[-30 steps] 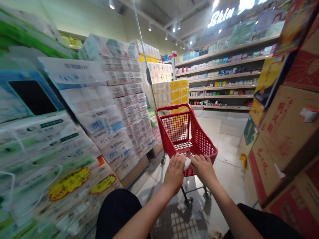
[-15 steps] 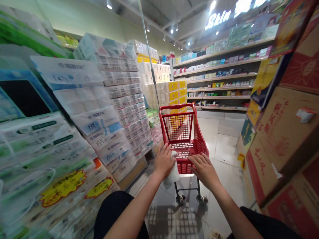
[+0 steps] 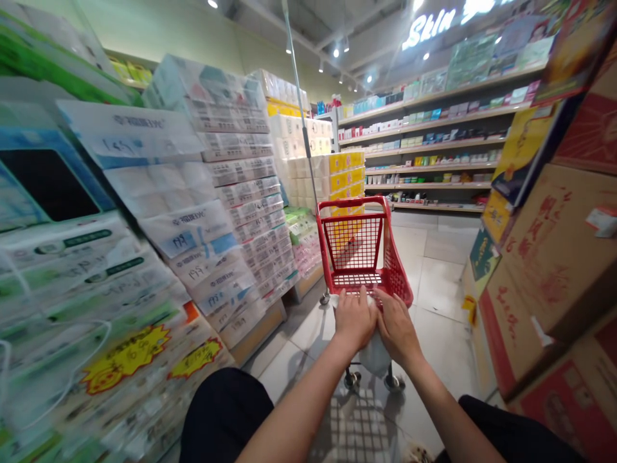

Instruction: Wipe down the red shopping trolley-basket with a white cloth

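Observation:
A small red shopping cart (image 3: pixel 326 254) with a mesh basket and dark metal legs stands on the floor in front of me. At its near edge, my left hand (image 3: pixel 355 319) is closed over a thin white cloth (image 3: pixel 376 357), which hangs down below the fingers. My right hand (image 3: pixel 398 326) is right beside it, its fingers bent and pressed together against the cloth near the thumb side of my left hand. The fingertips of both hands partly hide the cart's near edge and the upper part of the cloth.
Tall stacks of packaged tissue paper (image 3: pixel 250 164) line the left side, with yellow price signs (image 3: pixel 126 357) low down. Cardboard boxes (image 3: pixel 562 251) are piled on the right. Shelves of small boxed goods (image 3: pixel 429 135) stand behind the cart. A thin pole (image 3: pixel 301 109) rises by its left side.
My left hand has moved right along the cart's near edge with the cloth, meeting my right hand. The right hand's spread fingers have come together. The cart appears slightly farther right in view.

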### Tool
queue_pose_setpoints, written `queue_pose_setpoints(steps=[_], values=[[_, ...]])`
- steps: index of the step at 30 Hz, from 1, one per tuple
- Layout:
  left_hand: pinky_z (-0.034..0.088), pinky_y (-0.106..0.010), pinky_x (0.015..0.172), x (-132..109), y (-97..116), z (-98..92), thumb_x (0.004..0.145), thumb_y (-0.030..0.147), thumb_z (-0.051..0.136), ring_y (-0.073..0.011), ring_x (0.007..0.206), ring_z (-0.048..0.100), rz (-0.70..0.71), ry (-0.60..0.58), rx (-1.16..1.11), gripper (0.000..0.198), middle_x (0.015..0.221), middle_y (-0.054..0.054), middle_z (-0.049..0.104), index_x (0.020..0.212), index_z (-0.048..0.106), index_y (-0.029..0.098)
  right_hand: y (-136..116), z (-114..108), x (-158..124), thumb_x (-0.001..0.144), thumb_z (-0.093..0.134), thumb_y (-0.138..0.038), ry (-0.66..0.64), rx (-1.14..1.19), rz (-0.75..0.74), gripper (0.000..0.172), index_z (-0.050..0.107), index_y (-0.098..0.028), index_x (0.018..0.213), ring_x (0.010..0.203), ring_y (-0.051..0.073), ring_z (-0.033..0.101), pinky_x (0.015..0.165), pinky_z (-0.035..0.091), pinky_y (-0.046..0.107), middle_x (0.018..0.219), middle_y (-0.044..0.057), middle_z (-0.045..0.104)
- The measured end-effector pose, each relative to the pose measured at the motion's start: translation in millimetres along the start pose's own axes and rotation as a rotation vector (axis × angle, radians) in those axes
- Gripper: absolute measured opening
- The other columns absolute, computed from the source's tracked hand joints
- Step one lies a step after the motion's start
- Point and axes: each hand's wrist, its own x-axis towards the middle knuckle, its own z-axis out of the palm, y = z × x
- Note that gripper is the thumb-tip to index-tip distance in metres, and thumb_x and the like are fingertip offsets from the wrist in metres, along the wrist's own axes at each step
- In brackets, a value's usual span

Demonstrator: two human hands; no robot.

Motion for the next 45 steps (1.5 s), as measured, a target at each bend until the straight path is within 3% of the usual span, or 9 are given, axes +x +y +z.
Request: queue_pose_setpoints(steps=[3,7,13,18,23,31,38,42,45], values=[[0.039,-0.041,0.106,6,-4,-9.3,0.098,0.027,0.028,-0.0193,0.116,0.058,-0.071,0.021,-0.282,0.043,0.122,-0.011,0.063,0.139,0.036,0.017,-12,-7,0,0.097,0.033,-0.032,0.020,-0.004,0.003,0.045,0.038,-0.025,0.141,0.126,0.022,0.043,0.110,0.026,0.045,0.136,0.008,0.050],[0.045,-0.031,0.101,12,-29,-23.7,0.099,0.022,0.017,-0.0137,0.121,0.053,-0.156,0.181,-0.496,0.041,0.133,-0.010,0.055,0.134,0.038,0.018,-32,-8,0,0.093,0.045,-0.045,-0.052,-0.063,-0.074,0.048,0.042,-0.033,0.139,0.126,0.026,0.042,0.110,0.025,0.046,0.139,0.006,0.047],[0.019,-0.045,0.119,4,-78,-30.6,0.098,0.023,0.029,-0.0163,0.135,0.038,0.106,-0.018,-0.181,0.033,0.131,0.000,0.056,0.113,0.058,0.025,-21,5,5,0.094,0.046,-0.034,-0.061,-0.090,-0.105,0.027,0.059,-0.027,0.116,0.115,0.024,0.049,0.105,0.032,0.043,0.125,0.007,0.057],[0.008,-0.045,0.122,-7,-101,-32.5,0.095,0.031,0.041,-0.0175,0.143,0.025,0.256,-0.102,-0.046,0.034,0.142,0.001,0.046,0.128,0.050,0.028,19,-9,6,0.093,0.044,-0.031,0.006,-0.092,-0.029,0.023,0.061,-0.025,0.108,0.113,0.023,0.050,0.104,0.033,0.043,0.122,0.006,0.058],[0.007,-0.046,0.122,-13,-114,-36.8,0.086,0.053,0.056,-0.0225,0.143,0.025,0.320,-0.098,0.005,0.060,0.142,-0.002,0.046,0.139,0.041,0.028,44,-21,-3,0.093,0.041,-0.034,0.082,-0.162,0.125,0.029,0.060,-0.027,0.114,0.122,0.025,0.045,0.107,0.030,0.047,0.132,0.005,0.052],[0.015,-0.046,0.119,-22,-103,-28.0,0.086,0.047,0.060,-0.0233,0.141,0.029,0.231,-0.019,0.046,0.066,0.139,-0.002,0.049,0.145,0.033,0.032,20,-11,-10,0.095,0.040,-0.034,0.040,0.026,0.162,0.035,0.056,-0.028,0.126,0.117,0.025,0.046,0.097,0.045,0.041,0.126,0.008,0.052],[0.023,-0.043,0.118,-22,-82,-15.1,0.084,0.030,0.060,-0.0237,0.140,0.030,0.184,0.008,-0.060,0.081,0.145,-0.007,0.042,0.151,0.015,0.023,-42,17,-11,0.094,0.043,-0.020,-0.026,0.159,-0.061,0.044,0.045,-0.025,0.138,0.118,0.024,0.048,0.100,0.046,0.042,0.126,0.011,0.052],[0.029,-0.042,0.117,-25,-80,-11.1,0.089,0.021,0.046,-0.0211,0.141,0.029,0.152,0.048,-0.140,0.067,0.150,-0.007,0.035,0.150,0.017,0.024,-52,21,-13,0.092,0.044,-0.015,-0.015,0.182,-0.148,0.049,0.044,-0.026,0.139,0.118,0.022,0.049,0.099,0.047,0.040,0.126,0.010,0.054],[0.027,-0.047,0.117,-26,-79,-14.7,0.086,0.021,0.050,-0.0237,0.139,0.031,0.201,0.031,-0.174,0.069,0.145,-0.009,0.040,0.149,0.021,0.023,-48,18,-13,0.090,0.045,-0.014,-0.014,0.181,-0.194,0.049,0.046,-0.027,0.138,0.115,0.021,0.051,0.097,0.047,0.037,0.124,0.008,0.056]])
